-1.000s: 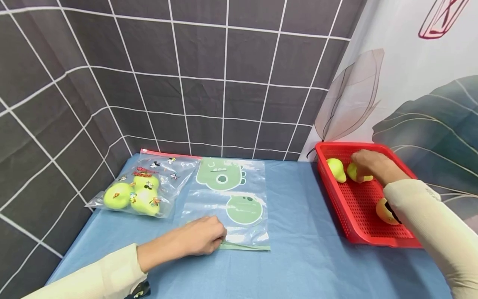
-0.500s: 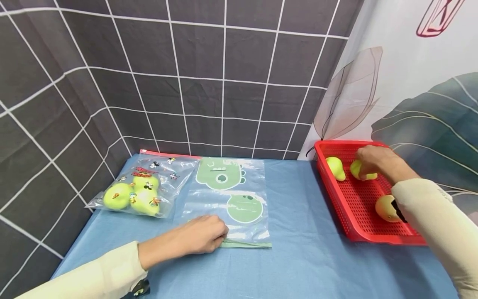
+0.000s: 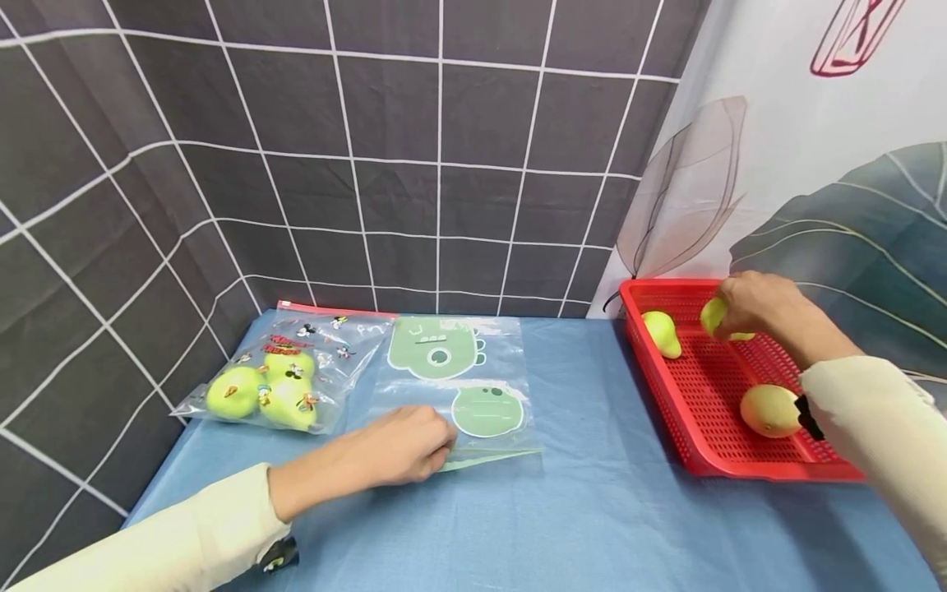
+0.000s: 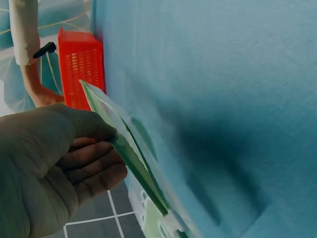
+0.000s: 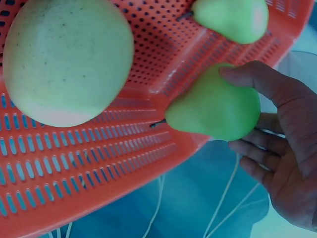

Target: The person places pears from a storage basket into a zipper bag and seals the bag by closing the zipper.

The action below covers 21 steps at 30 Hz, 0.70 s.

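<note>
My left hand (image 3: 403, 444) pinches the green-edged mouth of a clear zip bag (image 3: 488, 411) printed with green cartoon shapes. In the left wrist view, thumb and fingers grip the bag's green strip (image 4: 141, 171), and the two layers stand slightly apart. My right hand (image 3: 765, 312) holds a green pear (image 5: 218, 106) by its rounded end, over the far right part of the red basket (image 3: 661, 395). A second pear (image 3: 662, 333) lies inside by the left wall. Nearer the front of the basket rests a yellowish, speckled mango-like fruit (image 3: 771, 411).
Left of the printed bag lies another clear zip bag (image 3: 362, 329) with a red slider edge, holding several yellow-green fruits (image 3: 233, 393). A blue cloth (image 3: 577, 526) covers the table. Dark grid-patterned fabric (image 3: 481, 197) hangs behind it.
The right hand has lifted the pear and moved it up and right in the basket, uncovering more of the mango-like fruit. The left hand has raised the bag's near edge off the cloth.
</note>
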Available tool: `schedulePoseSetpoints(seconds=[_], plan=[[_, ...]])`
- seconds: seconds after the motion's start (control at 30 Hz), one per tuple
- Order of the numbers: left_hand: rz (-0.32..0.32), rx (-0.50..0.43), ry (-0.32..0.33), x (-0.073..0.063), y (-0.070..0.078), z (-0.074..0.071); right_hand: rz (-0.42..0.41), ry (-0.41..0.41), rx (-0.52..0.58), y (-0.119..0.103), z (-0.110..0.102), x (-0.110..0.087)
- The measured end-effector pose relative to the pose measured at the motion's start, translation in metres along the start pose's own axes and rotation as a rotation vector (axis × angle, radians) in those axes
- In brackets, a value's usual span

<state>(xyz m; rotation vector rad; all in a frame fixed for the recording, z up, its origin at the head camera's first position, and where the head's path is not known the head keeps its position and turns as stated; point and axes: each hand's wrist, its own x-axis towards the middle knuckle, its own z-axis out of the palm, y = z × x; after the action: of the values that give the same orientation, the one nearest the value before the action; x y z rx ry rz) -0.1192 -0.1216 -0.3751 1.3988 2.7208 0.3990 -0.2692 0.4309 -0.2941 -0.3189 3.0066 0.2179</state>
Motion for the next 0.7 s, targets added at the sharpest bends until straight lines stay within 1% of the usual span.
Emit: schedulePoseSetpoints(seconds=[0.07, 0.2, 0.23, 0.43, 0.57, 0.63, 0.7], plan=[[0.007, 0.003, 0.006, 0.003, 0.000, -0.003, 0.019, 0.031, -0.010, -0.002, -0.004, -0.001], [-0.005, 0.003, 0.012, 0.008, -0.001, -0.008, 0.049, 0.083, -0.012, -0.005, -0.012, -0.004], [-0.017, 0.000, 0.014, 0.009, -0.001, -0.010, 0.050, 0.093, -0.008, -0.006, -0.013, -0.004], [-0.069, -0.019, 0.042, 0.018, 0.000, -0.022, 0.018, 0.173, -0.001, -0.016, -0.022, -0.005], [-0.075, -0.049, 0.068, 0.025, 0.001, -0.029, -0.002, 0.243, 0.006, -0.029, -0.030, -0.009], [-0.097, -0.083, 0.072, 0.028, 0.001, -0.033, -0.005, 0.278, 0.013, -0.036, -0.034, -0.011], [-0.133, -0.128, 0.068, 0.031, 0.002, -0.036, -0.010, 0.320, 0.018, -0.044, -0.038, -0.012]])
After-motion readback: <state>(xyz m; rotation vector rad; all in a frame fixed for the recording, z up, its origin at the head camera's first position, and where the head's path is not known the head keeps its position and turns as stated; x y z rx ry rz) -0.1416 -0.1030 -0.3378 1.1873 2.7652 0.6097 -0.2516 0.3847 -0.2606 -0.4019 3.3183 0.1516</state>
